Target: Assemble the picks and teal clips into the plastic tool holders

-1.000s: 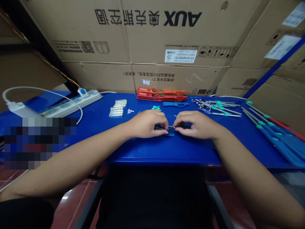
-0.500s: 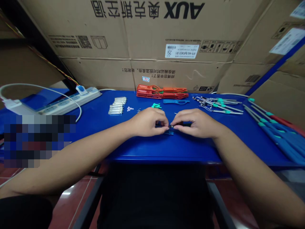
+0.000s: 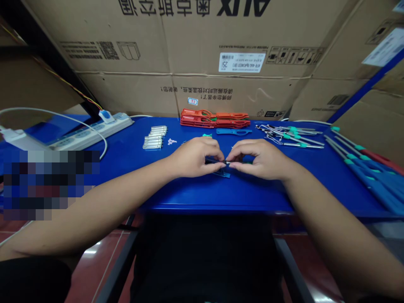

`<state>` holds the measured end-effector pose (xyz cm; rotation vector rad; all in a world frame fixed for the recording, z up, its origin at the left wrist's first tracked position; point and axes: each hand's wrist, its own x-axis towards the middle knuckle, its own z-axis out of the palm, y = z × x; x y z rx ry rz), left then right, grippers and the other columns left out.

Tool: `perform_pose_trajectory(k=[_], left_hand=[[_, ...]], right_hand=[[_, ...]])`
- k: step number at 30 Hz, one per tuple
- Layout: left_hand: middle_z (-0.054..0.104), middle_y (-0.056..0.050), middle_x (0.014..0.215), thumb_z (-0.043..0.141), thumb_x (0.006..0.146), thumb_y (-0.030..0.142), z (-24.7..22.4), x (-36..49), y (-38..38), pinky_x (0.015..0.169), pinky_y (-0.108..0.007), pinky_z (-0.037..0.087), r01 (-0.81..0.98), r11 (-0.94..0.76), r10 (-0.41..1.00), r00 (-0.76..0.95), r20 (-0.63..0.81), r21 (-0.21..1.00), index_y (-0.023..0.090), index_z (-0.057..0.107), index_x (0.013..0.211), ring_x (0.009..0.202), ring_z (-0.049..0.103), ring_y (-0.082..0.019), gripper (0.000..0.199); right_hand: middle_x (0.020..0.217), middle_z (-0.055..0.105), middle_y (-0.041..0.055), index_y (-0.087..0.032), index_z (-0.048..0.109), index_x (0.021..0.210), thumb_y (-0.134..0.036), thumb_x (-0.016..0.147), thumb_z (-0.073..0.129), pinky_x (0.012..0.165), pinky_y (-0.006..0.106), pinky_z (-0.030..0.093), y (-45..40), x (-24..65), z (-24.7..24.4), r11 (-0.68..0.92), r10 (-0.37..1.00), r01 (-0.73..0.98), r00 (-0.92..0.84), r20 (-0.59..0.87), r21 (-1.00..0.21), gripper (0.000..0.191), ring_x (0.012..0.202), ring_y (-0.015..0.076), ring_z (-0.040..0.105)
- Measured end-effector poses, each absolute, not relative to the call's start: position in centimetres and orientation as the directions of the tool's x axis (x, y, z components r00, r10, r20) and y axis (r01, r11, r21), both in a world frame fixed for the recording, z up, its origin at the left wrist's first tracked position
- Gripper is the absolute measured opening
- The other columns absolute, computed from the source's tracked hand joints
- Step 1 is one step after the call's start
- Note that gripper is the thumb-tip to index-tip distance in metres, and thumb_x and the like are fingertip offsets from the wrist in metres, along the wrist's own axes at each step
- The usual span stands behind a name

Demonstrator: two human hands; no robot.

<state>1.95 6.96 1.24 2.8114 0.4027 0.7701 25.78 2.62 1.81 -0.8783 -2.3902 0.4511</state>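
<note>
together, the left hand and the right hand pinch one small dark part with a metal tip in a narrow grip, their fingertips nearly meeting above the blue workbench, just over one flat blue plastic piece. farther off lie one blue plastic handle, a stack of orange plastic handles, too tightly stacked to count, two clusters of metal tubes, a spread of green-banded metal tools, and one white power strip.
</note>
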Motion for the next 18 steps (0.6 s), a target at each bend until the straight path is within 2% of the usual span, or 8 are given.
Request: perform_pose_trajectory(k=[7,10,13,18], left_hand=[[0.071,-0.005,0.081,0.066,0.091,0.032,1.1,2.1,7.0,0.081,-0.032,0.048,0.152,-0.962,0.246,0.845,0.476,0.228,0.016,0.073,0.086,0.076,0.063,-0.015,0.018],[0.072,-0.005,0.084,0.066,0.092,0.034,1.0,2.2,6.8,0.081,-0.032,0.048,0.189,-0.966,0.251,0.856,0.451,0.178,0.018,0.074,0.086,0.078,0.063,-0.016,0.019],[0.071,-0.005,0.085,0.062,0.094,0.036,1.0,2.3,6.4,0.078,-0.032,0.047,0.249,-0.966,0.250,0.860,0.444,0.062,0.019,0.074,0.087,0.080,0.061,-0.017,0.022],[0.069,-0.007,0.080,0.052,0.099,0.033,1.4,2.4,5.3,0.071,-0.033,0.043,0.286,-0.945,0.190,0.874,0.447,-0.158,0.018,0.074,0.084,0.079,0.058,-0.020,0.030]], right_hand=[[0.086,0.070,0.0027,-0.020,0.073,0.091,-0.030,0.086,0.069,0.070,0.026,0.051,2.4,25.5,1.9,0.687,0.707,0.492,-0.623,0.335,-0.535,0.012,0.074,0.0135,0.064],[0.083,0.071,0.0018,-0.021,0.073,0.090,-0.032,0.085,0.069,0.068,0.026,0.050,2.4,25.4,2.0,0.663,0.721,0.496,-0.625,0.299,-0.561,0.013,0.072,0.0135,0.064],[0.080,0.073,0.0013,-0.020,0.072,0.088,-0.032,0.085,0.069,0.069,0.027,0.050,2.4,25.3,2.0,0.626,0.745,0.504,-0.612,0.265,-0.595,0.013,0.071,0.0142,0.065],[0.082,0.074,0.0021,-0.019,0.069,0.087,-0.034,0.081,0.071,0.073,0.030,0.053,2.5,25.4,1.6,0.499,0.797,0.432,-0.570,0.201,-0.752,0.016,0.075,0.0166,0.068]])
